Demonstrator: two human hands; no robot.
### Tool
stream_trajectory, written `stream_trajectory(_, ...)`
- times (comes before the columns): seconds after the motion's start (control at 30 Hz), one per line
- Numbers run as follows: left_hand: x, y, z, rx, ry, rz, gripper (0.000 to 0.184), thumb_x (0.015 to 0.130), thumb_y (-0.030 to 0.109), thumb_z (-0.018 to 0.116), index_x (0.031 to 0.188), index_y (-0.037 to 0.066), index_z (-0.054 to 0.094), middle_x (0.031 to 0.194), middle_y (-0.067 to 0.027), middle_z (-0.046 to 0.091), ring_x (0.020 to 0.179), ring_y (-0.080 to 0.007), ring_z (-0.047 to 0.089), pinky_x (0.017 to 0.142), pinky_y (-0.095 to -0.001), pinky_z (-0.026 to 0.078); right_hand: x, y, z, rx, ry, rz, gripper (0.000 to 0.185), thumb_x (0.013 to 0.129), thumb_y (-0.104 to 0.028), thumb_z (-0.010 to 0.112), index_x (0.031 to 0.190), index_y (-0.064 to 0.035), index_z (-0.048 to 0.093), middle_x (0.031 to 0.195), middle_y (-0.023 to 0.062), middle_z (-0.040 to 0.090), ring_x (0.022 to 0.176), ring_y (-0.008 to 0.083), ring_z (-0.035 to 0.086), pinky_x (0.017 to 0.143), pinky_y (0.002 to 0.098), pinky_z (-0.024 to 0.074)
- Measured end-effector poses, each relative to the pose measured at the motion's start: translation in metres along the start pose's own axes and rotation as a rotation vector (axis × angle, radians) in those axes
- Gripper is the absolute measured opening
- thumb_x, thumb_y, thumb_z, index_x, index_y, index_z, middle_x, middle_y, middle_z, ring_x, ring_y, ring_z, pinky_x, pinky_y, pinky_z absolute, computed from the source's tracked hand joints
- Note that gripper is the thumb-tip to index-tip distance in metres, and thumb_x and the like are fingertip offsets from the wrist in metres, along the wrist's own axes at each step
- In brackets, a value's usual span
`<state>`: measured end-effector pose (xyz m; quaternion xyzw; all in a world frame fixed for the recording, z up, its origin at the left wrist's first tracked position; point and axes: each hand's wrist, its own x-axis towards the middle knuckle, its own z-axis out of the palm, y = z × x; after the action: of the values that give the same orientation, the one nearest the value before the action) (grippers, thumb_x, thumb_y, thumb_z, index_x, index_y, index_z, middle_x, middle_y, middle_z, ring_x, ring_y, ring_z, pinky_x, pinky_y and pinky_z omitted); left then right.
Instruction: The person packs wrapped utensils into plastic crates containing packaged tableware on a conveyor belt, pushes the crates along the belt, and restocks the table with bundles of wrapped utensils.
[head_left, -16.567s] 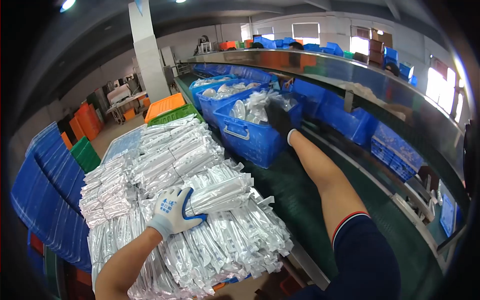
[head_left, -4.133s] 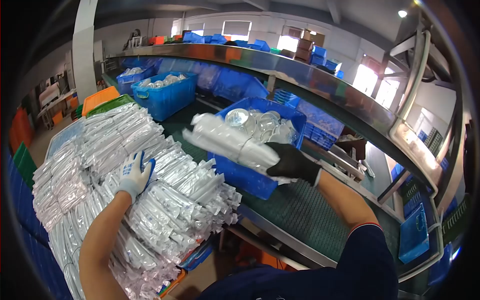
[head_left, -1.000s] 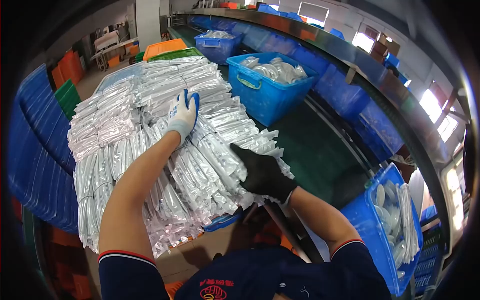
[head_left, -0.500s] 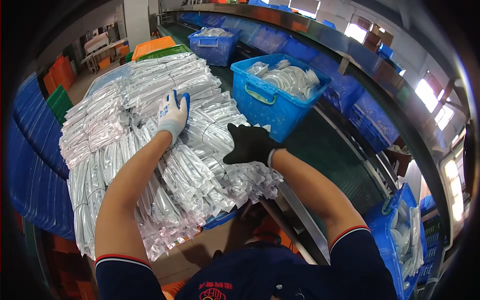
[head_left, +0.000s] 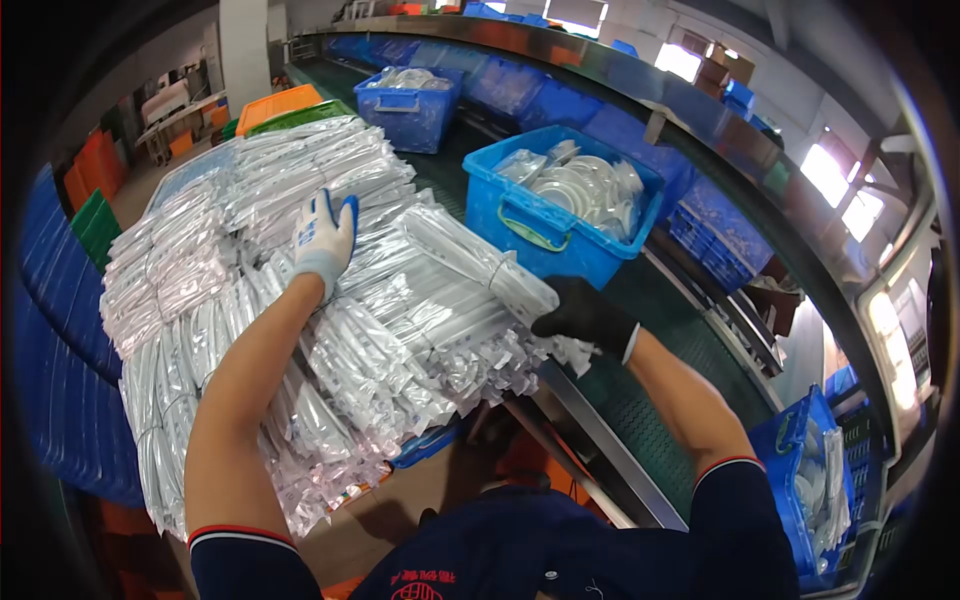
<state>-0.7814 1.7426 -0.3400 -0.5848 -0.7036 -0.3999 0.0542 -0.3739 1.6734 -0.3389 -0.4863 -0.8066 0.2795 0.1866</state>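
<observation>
A broad pile of shiny clear-wrapped packets [head_left: 350, 355], tied in bundles, spreads out in front of me. My left hand [head_left: 326, 243], in a white glove with blue fingertips, lies on top of the pile with its fingers apart. In a black glove, my right hand [head_left: 585, 318] is closed around the near right end of one tied bundle of packets [head_left: 468, 258]. That bundle is turned at a slant over the pile's right side, with a dark band around it. My right fingertips are partly hidden by the bundle.
A bright blue bin [head_left: 485, 210] holding wrapped white round pieces stands on the green conveyor belt [head_left: 655, 395] beyond my right hand. Farther back is another blue bin [head_left: 405, 125]. A third bin [head_left: 778, 470] sits low at right. Blue crates [head_left: 60, 320] line the left.
My right hand has moved right and closed on a bundle, which has swung up and rightward, uncovering packets beneath. My left hand still rests on the pile. The view has shifted slightly.
</observation>
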Motion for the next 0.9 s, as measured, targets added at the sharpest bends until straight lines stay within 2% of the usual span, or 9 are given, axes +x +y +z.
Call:
stream_trajectory(0.2,0.004,-0.022,0.014,0.028,-0.016,0.080,0.066,0.104,0.046,0.046,0.151,0.000,0.044,0.146,-0.0290,0.050,0.133,-0.0457,0.048,0.112,-0.0486,0.038,-0.080,-0.005,-0.005,0.359,0.186,-0.058,0.063,0.074,-0.020,0.085,0.129,0.0026,0.064,0.118,0.0108,0.071,0.105,0.0188,0.065,0.096,0.0365,0.0517)
stream_trajectory(0.3,0.006,-0.019,0.017,0.014,-0.019,0.115,0.067,0.103,0.047,0.047,0.150,-0.001,0.044,0.145,-0.0290,0.050,0.132,-0.0452,0.048,0.112,-0.0487,0.037,-0.109,-0.016,-0.057,0.470,0.149,0.156,0.066,0.073,-0.021,0.087,0.131,0.0016,0.065,0.119,0.0107,0.071,0.107,0.0173,0.065,0.097,0.0349,0.0510)
stream_trajectory(0.37,0.006,-0.016,0.014,-0.003,-0.031,0.127,0.066,0.103,0.046,0.048,0.150,-0.001,0.045,0.145,-0.0291,0.050,0.132,-0.0455,0.047,0.112,-0.0490,0.037,-0.110,-0.016,-0.094,0.436,0.194,0.370,0.064,0.072,-0.021,0.087,0.128,0.0015,0.066,0.115,0.0105,0.071,0.104,0.0172,0.066,0.093,0.0335,0.0523)
stream_trajectory(0.43,0.004,-0.013,0.014,0.012,-0.034,0.124,0.065,0.103,0.044,0.050,0.150,0.000,0.044,0.146,-0.0288,0.049,0.133,-0.0458,0.046,0.113,-0.0491,0.037,-0.090,0.027,-0.117,0.407,0.340,0.039,0.062,0.075,-0.023,0.086,0.128,0.0021,0.066,0.114,0.0122,0.072,0.102,0.0181,0.067,0.088,0.0339,0.0550)
stream_trajectory(0.63,0.008,-0.022,0.022,0.085,-0.020,0.139,0.066,0.102,0.045,0.052,0.151,0.001,0.043,0.146,-0.0280,0.048,0.135,-0.0453,0.045,0.114,-0.0499,0.036,0.015,0.051,-0.177,0.723,0.499,0.271,0.035,0.085,-0.028,0.083,0.099,0.0026,0.074,0.092,0.0060,0.071,0.077,0.0151,0.066,0.069,0.0297,0.0544)
stream_trajectory(0.67,0.005,-0.016,0.018,0.096,-0.037,0.090,0.066,0.102,0.045,0.052,0.151,0.001,0.043,0.147,-0.0281,0.048,0.135,-0.0455,0.045,0.114,-0.0501,0.036,0.045,0.075,-0.178,0.675,0.597,0.254,0.038,0.091,-0.031,0.077,0.110,0.0016,0.073,0.096,0.0100,0.072,0.078,0.0213,0.068,0.070,0.0323,0.0552)
stream_trajectory(0.7,0.003,-0.014,0.016,0.109,-0.054,0.041,0.066,0.102,0.045,0.052,0.151,0.002,0.043,0.147,-0.0281,0.047,0.135,-0.0458,0.045,0.114,-0.0504,0.035,0.063,0.123,-0.187,-0.201,0.526,-0.007,0.045,0.092,-0.039,0.072,0.118,-0.0025,0.072,0.105,0.0169,0.073,0.088,0.0297,0.071,0.078,0.0397,0.0570)
stream_trajectory(0.77,0.006,-0.020,0.018,0.126,-0.040,0.049,0.066,0.101,0.045,0.052,0.151,0.002,0.043,0.146,-0.0287,0.048,0.136,-0.0461,0.044,0.114,-0.0508,0.035,0.099,0.141,-0.149,-0.491,0.896,0.076,0.049,0.091,-0.046,0.070,0.122,-0.0077,0.071,0.113,0.0209,0.072,0.101,0.0356,0.070,0.089,0.0471,0.0551)
stream_trajectory(0.9,0.003,-0.009,0.011,0.176,-0.082,0.035,0.064,0.103,0.039,0.052,0.154,0.002,0.040,0.147,-0.0319,0.046,0.136,-0.0482,0.044,0.114,-0.0495,0.037,0.086,0.049,-0.106,-0.472,0.698,-0.459,0.041,0.085,-0.039,0.074,0.108,-0.0053,0.073,0.101,0.0189,0.073,0.094,0.0395,0.069,0.084,0.0525,0.0535)
